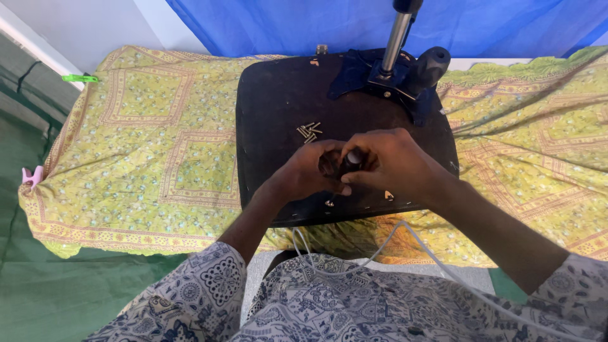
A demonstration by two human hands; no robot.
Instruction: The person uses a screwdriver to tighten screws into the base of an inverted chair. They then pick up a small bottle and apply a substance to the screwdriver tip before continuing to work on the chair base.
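Fingers [364, 166] of both hands enclose a dark handle [352, 158] (tip showing).

- dark tool [352, 158] mostly hidden inside both hands; its kind is unclear.
- metal post [398, 31] cut off by the top edge.
- screws [309, 131] too small to count.

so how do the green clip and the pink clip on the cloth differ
The green clip is bright green, lies long and flat, and sits at the far left corner of the yellow patterned cloth. The pink clip is pale pink, looks stubbier, and sits lower on the left edge, nearer the person. Both grip the cloth's edge, far from the left hand and right hand.
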